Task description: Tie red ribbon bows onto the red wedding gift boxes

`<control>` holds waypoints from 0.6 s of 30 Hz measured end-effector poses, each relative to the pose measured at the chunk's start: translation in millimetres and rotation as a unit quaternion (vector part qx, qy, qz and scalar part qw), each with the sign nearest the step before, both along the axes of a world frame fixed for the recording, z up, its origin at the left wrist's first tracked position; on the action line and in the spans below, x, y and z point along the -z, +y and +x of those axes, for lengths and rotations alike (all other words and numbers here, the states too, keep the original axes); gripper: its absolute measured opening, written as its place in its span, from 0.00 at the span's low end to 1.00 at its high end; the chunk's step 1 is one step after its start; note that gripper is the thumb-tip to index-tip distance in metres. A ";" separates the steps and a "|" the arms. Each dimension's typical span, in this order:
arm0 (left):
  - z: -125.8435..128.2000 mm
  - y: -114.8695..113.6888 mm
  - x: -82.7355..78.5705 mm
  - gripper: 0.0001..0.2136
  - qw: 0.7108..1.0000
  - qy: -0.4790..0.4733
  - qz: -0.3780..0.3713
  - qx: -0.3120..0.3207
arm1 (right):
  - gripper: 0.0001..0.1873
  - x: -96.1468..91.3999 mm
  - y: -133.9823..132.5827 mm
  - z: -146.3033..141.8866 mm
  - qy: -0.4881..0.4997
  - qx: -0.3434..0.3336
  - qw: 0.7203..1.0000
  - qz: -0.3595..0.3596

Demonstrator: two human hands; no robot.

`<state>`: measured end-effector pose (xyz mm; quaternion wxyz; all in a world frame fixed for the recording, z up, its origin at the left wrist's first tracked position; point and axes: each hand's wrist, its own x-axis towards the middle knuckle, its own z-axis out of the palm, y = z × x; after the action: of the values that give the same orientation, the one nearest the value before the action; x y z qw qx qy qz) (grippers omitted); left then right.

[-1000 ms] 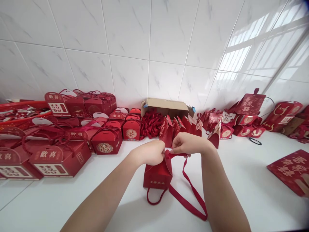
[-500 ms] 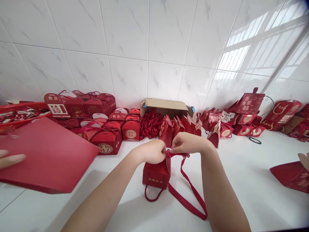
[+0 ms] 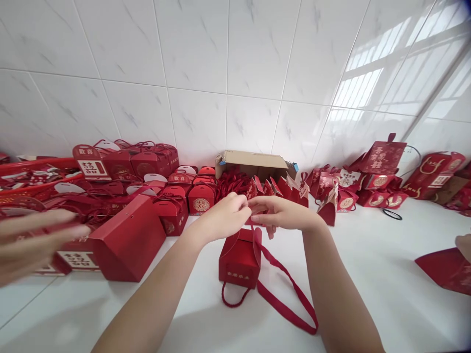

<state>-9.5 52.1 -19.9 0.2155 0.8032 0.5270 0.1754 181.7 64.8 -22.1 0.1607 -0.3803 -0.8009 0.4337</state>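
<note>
A small red gift box (image 3: 240, 262) with gold lettering stands on the white table in front of me, its dark red rope handle hanging down on my side. A flat red ribbon (image 3: 290, 314) rises from the top of the box and also loops out across the table to the right. Above the box my left hand (image 3: 232, 212) is closed in a pinch on the ribbon. Right beside it, fingertips touching, my right hand (image 3: 281, 213) has its fingers curled in on the ribbon too. The exact grip between the fingertips is partly hidden.
Many red gift boxes (image 3: 171, 211) crowd the left. A cardboard box (image 3: 253, 159) with red ribbons (image 3: 233, 185) stands by the wall, more boxes (image 3: 379, 181) at right. Another person's blurred hand (image 3: 37, 240) is near a large red box (image 3: 127, 240); another hand (image 3: 464, 242) shows far right.
My hands have risen from the box top, drawing the ribbon upward. The other person's large red box at the left has been set down, and that hand is off it.
</note>
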 end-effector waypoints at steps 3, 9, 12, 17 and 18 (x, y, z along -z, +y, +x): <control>-8.1 -7.3 -9.0 0.10 0.998 -0.031 0.051 -0.010 | 0.18 0.2 0.9 -1.9 0.064 0.001 0.998 -0.019; -26.6 -18.5 -16.8 0.16 0.997 0.067 -0.017 -0.033 | 0.14 -4.9 -8.3 0.1 0.203 0.097 0.974 0.035; -32.7 -14.0 -11.5 0.23 0.986 0.153 -0.053 -0.033 | 0.12 -10.5 -20.4 7.1 0.316 0.150 0.931 0.106; -31.3 0.4 -2.2 0.26 0.970 0.219 -0.106 0.003 | 0.05 -20.6 -48.6 24.7 0.475 0.233 0.814 0.241; -30.4 2.2 -1.7 0.24 0.968 0.227 -0.106 0.012 | 0.03 -22.1 -53.5 28.1 0.500 0.242 0.787 0.268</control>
<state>-39.9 54.3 -18.2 0.1766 0.8007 0.5681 -0.0707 209.8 11.2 0.0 0.7341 -0.2334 -0.5738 0.2779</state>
